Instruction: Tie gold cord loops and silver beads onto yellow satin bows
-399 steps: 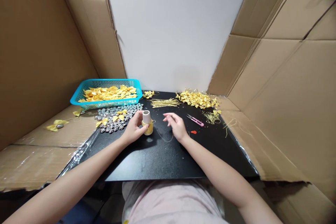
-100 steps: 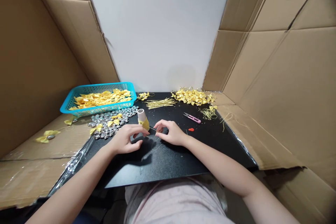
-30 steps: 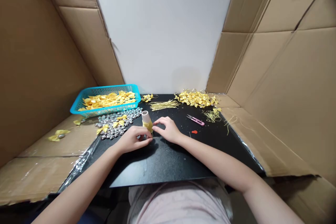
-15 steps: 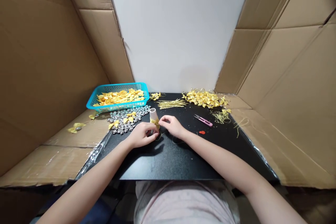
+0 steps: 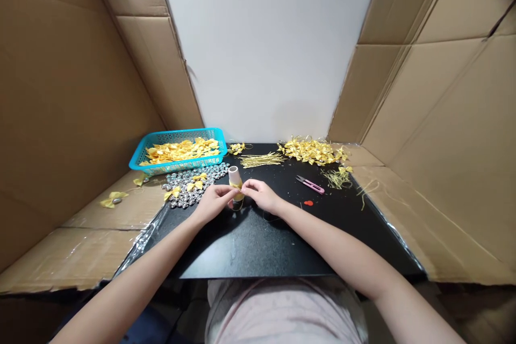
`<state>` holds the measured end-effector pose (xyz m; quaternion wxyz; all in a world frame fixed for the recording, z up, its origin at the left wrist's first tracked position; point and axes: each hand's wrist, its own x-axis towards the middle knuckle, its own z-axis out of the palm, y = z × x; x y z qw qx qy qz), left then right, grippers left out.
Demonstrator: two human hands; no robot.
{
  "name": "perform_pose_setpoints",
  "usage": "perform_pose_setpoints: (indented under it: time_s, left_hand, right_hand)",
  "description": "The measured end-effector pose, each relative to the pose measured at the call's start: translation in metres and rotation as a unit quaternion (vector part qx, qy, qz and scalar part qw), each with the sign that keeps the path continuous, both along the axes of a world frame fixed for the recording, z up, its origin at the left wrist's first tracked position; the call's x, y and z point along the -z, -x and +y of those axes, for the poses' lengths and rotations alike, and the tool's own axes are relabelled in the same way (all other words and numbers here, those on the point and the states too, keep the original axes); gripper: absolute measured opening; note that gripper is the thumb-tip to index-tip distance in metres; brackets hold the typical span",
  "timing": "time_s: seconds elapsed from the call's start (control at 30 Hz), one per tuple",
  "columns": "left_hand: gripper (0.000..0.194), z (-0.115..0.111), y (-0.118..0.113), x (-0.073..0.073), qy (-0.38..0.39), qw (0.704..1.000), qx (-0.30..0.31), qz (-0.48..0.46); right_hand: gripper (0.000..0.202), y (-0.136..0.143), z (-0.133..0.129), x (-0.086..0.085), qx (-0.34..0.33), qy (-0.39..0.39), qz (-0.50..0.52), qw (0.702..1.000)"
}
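Observation:
A white tapered spool stands upright on the black table, and something yellow shows around its lower part. My left hand reaches in front of the spool, thumb and fingertips pinched together. From the right, my right hand meets it with a pinch of its own, and the fingertips of both hands nearly touch. A thin yellow thread loops down beneath the fingers, and both pinches appear to be on it. The fingers partly hide the spool's lower half and the exact grip on the thread.
Yellow bows fill a blue basket at the back left. Silver beads lie before it. Gold ties and a heap of yellow bows are behind. Pink thread snips, a red piece and thread scraps lie right.
My left hand has turned and its fingertips have come up across the front of the spool to my right fingertips. More of the spool's base now shows. The view has shifted slightly.

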<state>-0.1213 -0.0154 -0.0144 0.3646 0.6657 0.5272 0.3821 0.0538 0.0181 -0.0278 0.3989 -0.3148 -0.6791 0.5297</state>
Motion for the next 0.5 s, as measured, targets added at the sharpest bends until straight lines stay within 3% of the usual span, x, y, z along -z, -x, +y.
perform_pose_setpoints:
  time_s: [0.33,0.5]
  left_hand:
    - [0.035,0.0046,-0.0075,0.0038,0.116,0.976,-0.051,-0.175]
    - [0.036,0.0080,-0.0072,0.0064,0.140,0.966,-0.051,-0.211]
  right_hand:
    - [0.014,0.0004,0.0032,-0.0004,0.008,-0.012,-0.002,1.000]
    - [0.011,0.0009,0.0047,-0.0008,0.015,0.018,0.024,0.999]
